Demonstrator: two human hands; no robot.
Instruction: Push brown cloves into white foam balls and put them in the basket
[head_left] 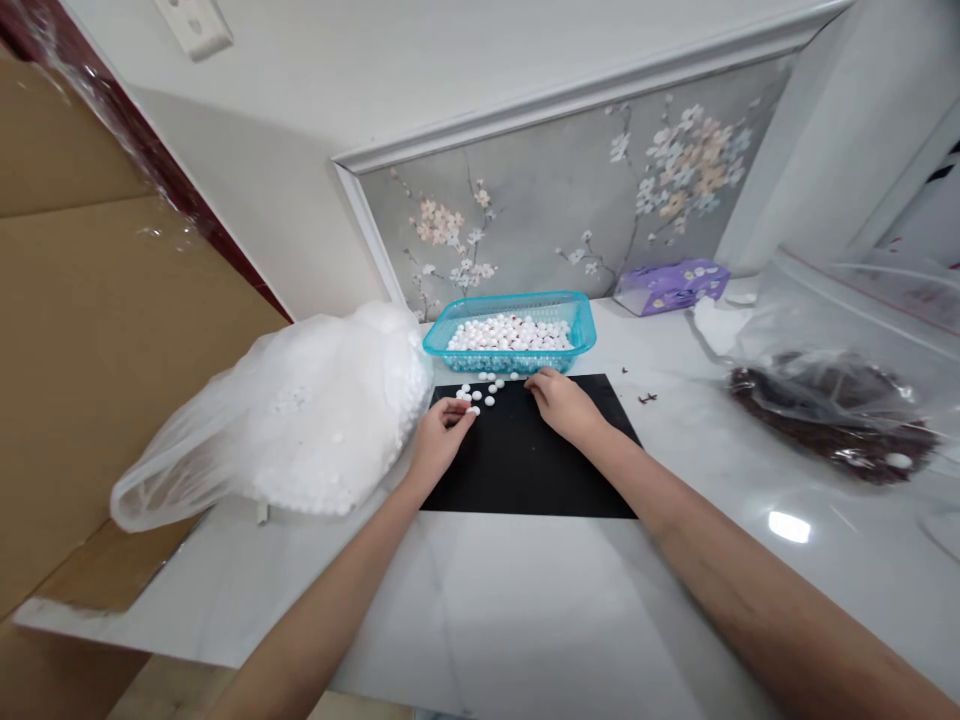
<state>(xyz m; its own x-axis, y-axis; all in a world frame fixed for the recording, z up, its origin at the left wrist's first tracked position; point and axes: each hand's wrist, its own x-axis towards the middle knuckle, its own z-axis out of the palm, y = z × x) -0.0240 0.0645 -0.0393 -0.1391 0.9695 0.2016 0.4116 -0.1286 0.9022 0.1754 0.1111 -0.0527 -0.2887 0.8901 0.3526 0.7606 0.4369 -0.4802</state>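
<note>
My left hand (pixel 444 432) is closed in a pinch at a small white round piece (pixel 473 410) over the black mat (pixel 525 460). Several more white round pieces (pixel 490 401) lie loose on the mat's upper left part, just beyond those fingertips. My right hand (pixel 561 402) is above the mat's far edge, thumb and fingers pressed together; whatever is between them is too small to make out. Right behind the mat stands a turquoise basket (pixel 585 325) holding a heap of white round pieces (pixel 510 333), some with reddish-brown spots.
A large clear bag (pixel 322 400) full of white pieces bulges at the left, beside a cardboard box (pixel 112 350). Rightward lie a few tiny brown pieces (pixel 647 398) and a zip bag (pixel 832 400) of brown bits. A purple packet (pixel 671 287) rests against the wall.
</note>
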